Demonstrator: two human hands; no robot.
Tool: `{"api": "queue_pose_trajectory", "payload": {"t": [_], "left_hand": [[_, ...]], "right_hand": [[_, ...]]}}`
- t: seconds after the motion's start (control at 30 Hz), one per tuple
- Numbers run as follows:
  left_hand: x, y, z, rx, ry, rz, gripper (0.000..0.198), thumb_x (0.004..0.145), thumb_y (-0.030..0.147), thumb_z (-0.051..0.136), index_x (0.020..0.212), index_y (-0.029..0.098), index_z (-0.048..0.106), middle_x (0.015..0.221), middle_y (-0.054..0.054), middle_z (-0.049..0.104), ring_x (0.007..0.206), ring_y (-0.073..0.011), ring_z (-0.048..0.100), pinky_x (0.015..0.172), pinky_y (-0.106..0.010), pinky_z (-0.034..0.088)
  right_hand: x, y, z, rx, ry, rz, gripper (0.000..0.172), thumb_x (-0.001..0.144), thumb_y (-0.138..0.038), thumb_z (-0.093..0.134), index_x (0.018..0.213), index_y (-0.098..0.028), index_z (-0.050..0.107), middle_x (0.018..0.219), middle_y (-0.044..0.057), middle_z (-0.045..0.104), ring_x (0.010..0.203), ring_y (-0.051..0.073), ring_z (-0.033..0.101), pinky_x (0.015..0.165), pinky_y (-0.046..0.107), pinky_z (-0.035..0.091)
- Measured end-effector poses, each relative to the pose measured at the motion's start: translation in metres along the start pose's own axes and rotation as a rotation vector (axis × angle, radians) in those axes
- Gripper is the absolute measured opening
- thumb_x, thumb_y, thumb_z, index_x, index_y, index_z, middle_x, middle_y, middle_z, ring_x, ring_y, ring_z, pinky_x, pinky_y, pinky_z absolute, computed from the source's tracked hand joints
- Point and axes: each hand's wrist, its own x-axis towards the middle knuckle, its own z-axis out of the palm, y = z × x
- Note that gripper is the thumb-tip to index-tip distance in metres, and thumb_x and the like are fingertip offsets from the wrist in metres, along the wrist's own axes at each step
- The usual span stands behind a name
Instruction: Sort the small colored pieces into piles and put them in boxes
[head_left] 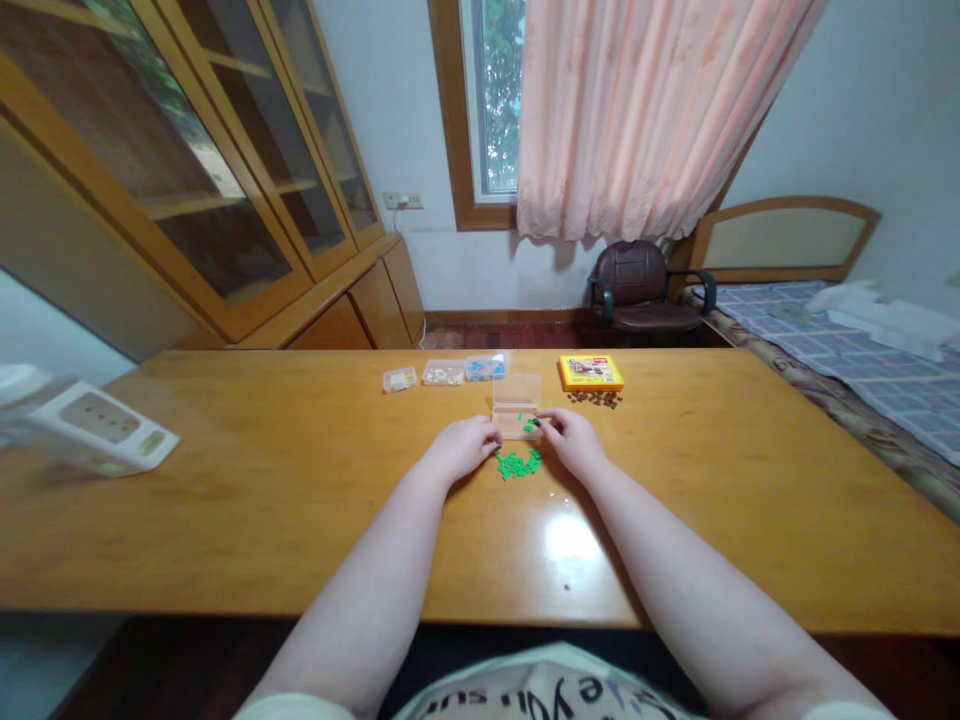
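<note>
A small clear plastic box [516, 405] with its lid up stands in the middle of the wooden table [300, 500]. A heap of small green pieces [517, 463] lies just in front of it. My left hand [463, 447] rests curled at the box's left side, its fingertips touching the box. My right hand [571, 438] is at the box's right edge, its fingers pinched on a green piece over the box. A few green pieces lie inside the box.
Behind the box lie three small clear boxes [442, 374], a yellow box [591, 372] and a scatter of dark brown pieces [595, 399]. A white device [82, 428] lies at the left. Cabinet, chair and bed stand beyond.
</note>
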Motion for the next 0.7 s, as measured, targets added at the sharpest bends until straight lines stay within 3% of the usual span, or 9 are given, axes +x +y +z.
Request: {"api": "queue_pose_trajectory", "payload": {"t": [0.1,0.3,0.43,0.6,0.7], "left_hand": [[-0.001,-0.003,-0.002,-0.009,0.001,0.003,0.014,0.084,0.024,0.055,0.091,0.024,0.067,0.095,-0.003,0.066,0.086,-0.0173,0.061,0.077,-0.026,0.046],[-0.002,-0.004,-0.001,-0.047,-0.056,0.017,0.014,0.08,0.024,0.06,0.091,0.025,0.068,0.093,-0.002,0.067,0.086,-0.017,0.062,0.076,-0.025,0.045],[-0.001,-0.004,0.004,-0.036,-0.104,0.027,0.011,0.079,0.024,0.062,0.087,0.025,0.069,0.09,-0.001,0.067,0.083,-0.0174,0.062,0.073,-0.025,0.045],[0.0,-0.004,0.005,-0.02,-0.097,0.007,0.009,0.08,0.024,0.06,0.084,0.023,0.068,0.086,-0.002,0.067,0.08,-0.0173,0.061,0.07,-0.025,0.044],[0.0,-0.004,0.003,-0.019,-0.103,-0.001,0.009,0.08,0.022,0.058,0.083,0.022,0.067,0.086,-0.002,0.067,0.08,-0.0172,0.061,0.07,-0.024,0.044]], "right_hand": [[0.001,0.003,-0.003,0.032,-0.066,0.023,0.036,0.085,-0.04,0.049,0.106,-0.017,0.066,0.063,0.0,0.059,0.057,0.013,0.051,0.058,0.024,0.039],[-0.002,0.0,-0.007,-0.056,-0.112,0.012,0.028,0.083,-0.031,0.049,0.097,-0.017,0.069,0.065,0.001,0.062,0.06,0.013,0.053,0.059,0.024,0.039],[-0.006,-0.006,-0.005,-0.138,-0.223,-0.035,0.027,0.086,-0.034,0.048,0.094,-0.019,0.07,0.067,0.002,0.065,0.061,0.014,0.056,0.058,0.024,0.039],[-0.011,-0.013,-0.003,-0.225,-0.408,-0.19,0.025,0.086,-0.028,0.052,0.105,-0.026,0.069,0.101,0.003,0.071,0.087,0.017,0.063,0.076,0.026,0.046],[-0.011,-0.016,-0.001,-0.265,-0.445,-0.245,0.027,0.087,-0.025,0.051,0.109,-0.028,0.067,0.108,0.003,0.069,0.096,0.018,0.063,0.083,0.028,0.045]]}}
